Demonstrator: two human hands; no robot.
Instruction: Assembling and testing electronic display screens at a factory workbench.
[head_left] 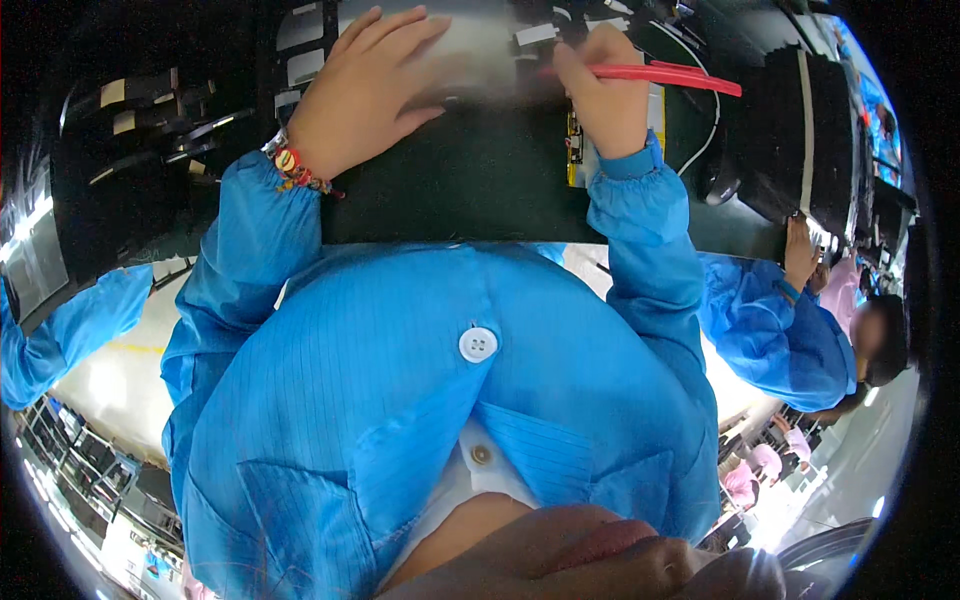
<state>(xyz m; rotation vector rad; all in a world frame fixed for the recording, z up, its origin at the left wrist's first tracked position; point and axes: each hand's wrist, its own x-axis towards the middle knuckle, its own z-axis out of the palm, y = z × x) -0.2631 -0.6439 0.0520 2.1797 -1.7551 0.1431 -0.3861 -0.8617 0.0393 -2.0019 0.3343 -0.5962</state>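
Observation:
My left hand [362, 92] lies flat, fingers apart, pressing on a grey metallic panel [470, 50] at the top of the dark worktable [470, 190]. A beaded bracelet [292, 166] sits on that wrist. My right hand [605, 90] is closed on red tweezers [665, 76], whose length points right while the tip end sits at my fingers over the panel's right edge. Beside that hand a yellow-edged circuit board [576, 150] shows under my blue cuff. My blue smock fills the lower picture.
A black tray rack [150, 120] with light labels stands at the left. A black box [800, 130] and a white cable [712, 120] lie to the right. A co-worker in a blue smock [780, 320] stands at the right, hand on the table edge. Another blue sleeve [70, 330] is at left.

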